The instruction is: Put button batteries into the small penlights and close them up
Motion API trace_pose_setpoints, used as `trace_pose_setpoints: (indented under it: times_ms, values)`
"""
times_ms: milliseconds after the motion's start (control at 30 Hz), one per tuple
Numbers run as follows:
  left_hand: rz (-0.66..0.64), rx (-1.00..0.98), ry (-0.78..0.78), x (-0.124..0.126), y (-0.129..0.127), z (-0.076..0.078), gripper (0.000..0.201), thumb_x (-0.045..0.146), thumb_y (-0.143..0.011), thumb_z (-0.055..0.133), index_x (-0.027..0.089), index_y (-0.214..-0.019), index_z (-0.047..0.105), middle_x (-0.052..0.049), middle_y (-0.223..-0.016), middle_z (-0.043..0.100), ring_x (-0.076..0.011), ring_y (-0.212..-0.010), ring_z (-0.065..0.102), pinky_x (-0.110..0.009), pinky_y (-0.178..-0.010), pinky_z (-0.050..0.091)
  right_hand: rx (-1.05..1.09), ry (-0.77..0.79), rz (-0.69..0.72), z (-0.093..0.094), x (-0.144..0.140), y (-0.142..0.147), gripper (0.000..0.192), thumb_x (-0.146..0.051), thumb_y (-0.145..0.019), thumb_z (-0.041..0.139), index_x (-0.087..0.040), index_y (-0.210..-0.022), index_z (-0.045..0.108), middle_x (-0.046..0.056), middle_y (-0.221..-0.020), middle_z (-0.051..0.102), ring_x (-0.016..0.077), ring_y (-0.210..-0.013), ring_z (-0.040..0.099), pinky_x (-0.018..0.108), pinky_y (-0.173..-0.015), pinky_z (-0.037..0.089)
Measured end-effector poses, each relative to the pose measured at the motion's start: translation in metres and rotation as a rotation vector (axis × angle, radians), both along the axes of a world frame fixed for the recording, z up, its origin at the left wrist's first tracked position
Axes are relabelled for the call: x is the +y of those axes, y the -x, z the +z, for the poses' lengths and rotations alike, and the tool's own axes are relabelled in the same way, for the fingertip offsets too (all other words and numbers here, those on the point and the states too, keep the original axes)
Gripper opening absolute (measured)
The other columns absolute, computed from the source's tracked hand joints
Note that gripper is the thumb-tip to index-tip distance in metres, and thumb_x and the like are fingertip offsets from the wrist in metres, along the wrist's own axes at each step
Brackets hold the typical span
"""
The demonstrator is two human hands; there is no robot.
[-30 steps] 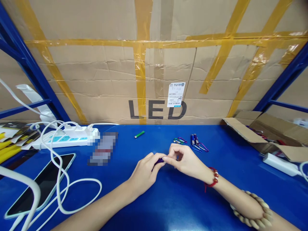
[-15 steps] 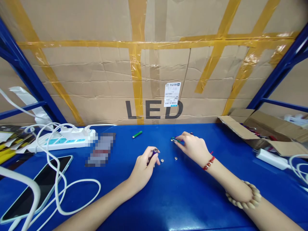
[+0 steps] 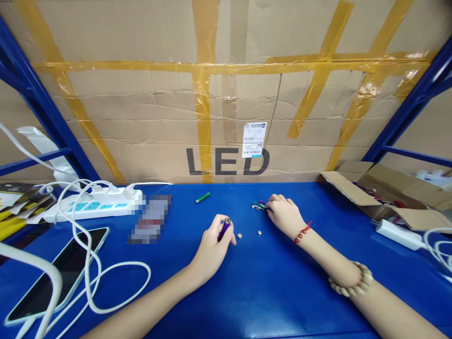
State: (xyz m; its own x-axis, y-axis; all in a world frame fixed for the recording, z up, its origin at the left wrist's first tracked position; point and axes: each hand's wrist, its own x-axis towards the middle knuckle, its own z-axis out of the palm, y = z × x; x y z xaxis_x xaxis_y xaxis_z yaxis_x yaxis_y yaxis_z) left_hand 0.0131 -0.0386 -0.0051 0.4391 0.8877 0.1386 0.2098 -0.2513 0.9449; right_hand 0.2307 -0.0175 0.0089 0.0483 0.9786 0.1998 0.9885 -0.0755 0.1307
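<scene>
My left hand is closed round a small purple metal tube, held tilted with its open silvery end up. Just right of it, two button cells lie apart on the blue tabletop. My right hand is farther back, palm down with fingers curled. Its fingertips meet a little cluster of green and purple metal clips with small silvery pieces. What the fingertips pinch is hidden. A green tube lies behind my left hand.
On the left are a white power strip, looping white cables, a phone and a pixelated flat item. An open cardboard box and a white adapter sit right. A large taped carton stands behind.
My right hand has shifted slightly right, uncovering more of the clips. My left hand keeps the purple tube, now turned so more of its side shows. The view has moved slightly.
</scene>
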Motion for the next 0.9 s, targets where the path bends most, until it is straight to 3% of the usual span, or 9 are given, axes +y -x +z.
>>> trace_pose_setpoints:
  times_ms: [167, 333, 400, 500, 600, 767, 900]
  values:
    - [0.089, 0.049, 0.019, 0.003, 0.0, 0.0, 0.013, 0.026, -0.088, 0.039, 0.016, -0.08, 0.037, 0.002, -0.072, 0.051, -0.0097, -0.066, 0.046, -0.023, -0.064, 0.034, 0.09, -0.029, 0.011, 0.0, 0.001, 0.001, 0.018, -0.02, -0.082, 0.052, -0.016, -0.076, 0.068, 0.007, -0.091, 0.06, 0.0182, -0.084, 0.056, 0.027, -0.062, 0.036]
    - [0.079, 0.025, 0.049, 0.003, -0.001, 0.0, 0.015, 0.028, -0.085, 0.045, 0.017, -0.082, 0.035, 0.003, -0.072, 0.051, -0.0095, -0.065, 0.045, -0.024, -0.067, 0.035, 0.176, -0.093, 0.039, 0.004, -0.004, 0.009, 0.013, -0.023, -0.076, 0.056, -0.017, -0.073, 0.067, 0.003, -0.096, 0.06, 0.0147, -0.081, 0.058, 0.024, -0.057, 0.036]
    - [0.073, 0.022, 0.041, 0.002, -0.001, 0.0, 0.017, 0.031, -0.086, 0.045, 0.017, -0.083, 0.036, 0.003, -0.07, 0.051, -0.0094, -0.064, 0.045, -0.023, -0.066, 0.035, 0.251, -0.116, 0.169, 0.007, -0.009, 0.015, 0.011, -0.025, -0.075, 0.057, -0.02, -0.073, 0.066, -0.001, -0.097, 0.06, 0.0111, -0.081, 0.058, 0.021, -0.059, 0.038]
    - [0.063, -0.012, 0.014, 0.001, 0.0, 0.001, 0.022, 0.036, -0.088, 0.043, 0.017, -0.08, 0.034, 0.004, -0.067, 0.049, -0.0088, -0.062, 0.043, -0.022, -0.063, 0.034, 0.453, -0.158, 0.576, 0.007, -0.018, 0.026, 0.008, -0.024, -0.076, 0.058, -0.019, -0.074, 0.064, -0.003, -0.092, 0.062, 0.0081, -0.081, 0.058, 0.018, -0.066, 0.041]
    - [0.04, -0.07, -0.031, 0.003, 0.0, 0.0, 0.025, 0.037, -0.088, 0.044, 0.017, -0.077, 0.031, 0.004, -0.065, 0.048, -0.0089, -0.062, 0.044, -0.022, -0.064, 0.035, 0.553, -0.171, 0.821, 0.005, -0.026, 0.034, 0.007, -0.019, -0.076, 0.057, -0.017, -0.079, 0.062, -0.001, -0.087, 0.063, 0.0079, -0.076, 0.058, 0.018, -0.068, 0.043]
    - [0.011, -0.081, -0.069, 0.007, -0.001, -0.001, 0.023, 0.033, -0.087, 0.044, 0.018, -0.076, 0.03, 0.004, -0.063, 0.048, -0.0096, -0.062, 0.046, -0.023, -0.066, 0.037, 0.549, -0.223, 0.913, 0.001, -0.029, 0.037, 0.007, -0.018, -0.079, 0.056, -0.014, -0.082, 0.061, 0.001, -0.082, 0.063, 0.0087, -0.071, 0.057, 0.019, -0.064, 0.045]
    - [0.037, -0.033, -0.103, 0.007, 0.0, 0.001, 0.022, 0.032, -0.088, 0.04, 0.018, -0.074, 0.03, 0.004, -0.06, 0.045, -0.0095, -0.058, 0.044, -0.022, -0.06, 0.035, 0.407, -0.339, 0.963, 0.001, -0.028, 0.035, 0.017, -0.023, -0.089, 0.05, -0.014, -0.097, 0.061, 0.003, -0.086, 0.063, 0.0093, -0.074, 0.058, 0.02, -0.063, 0.044]
